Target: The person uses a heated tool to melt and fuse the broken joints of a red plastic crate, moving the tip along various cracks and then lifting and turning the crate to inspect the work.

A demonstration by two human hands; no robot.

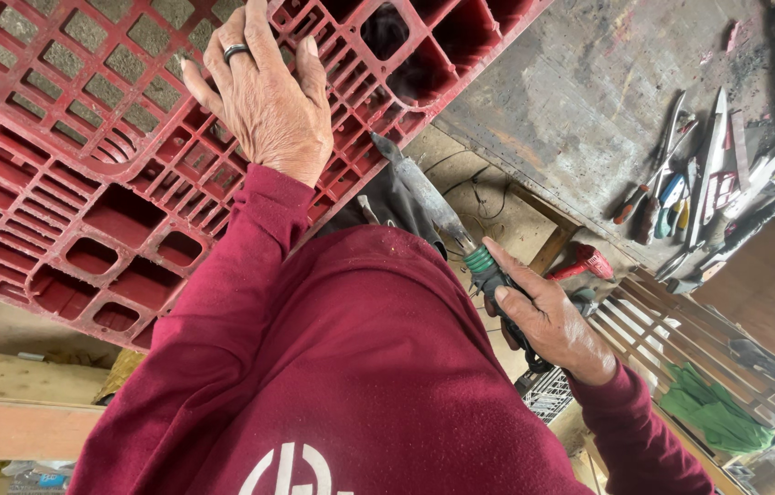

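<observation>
A large red plastic pallet (85, 183) with a grid of open cells fills the upper left. My left hand (264, 101), a ring on one finger, lies flat on it with fingers spread, holding nothing. My right hand (548, 321) grips the dark handle of a hand tool (433, 206) with a green collar and a long grey metal blade. The blade's tip points up at the pallet's lower edge, close to it; I cannot tell whether they touch. My maroon sleeves and chest cover the bottom middle.
A worn grey workbench (571, 101) at the upper right carries several hand tools (681, 183). A red-handled tool (585, 264) lies just past my right hand. Wooden slats (653, 325), green cloth (713, 412) and a wire crate (548, 394) sit lower right; timber planks (2, 403) lie lower left.
</observation>
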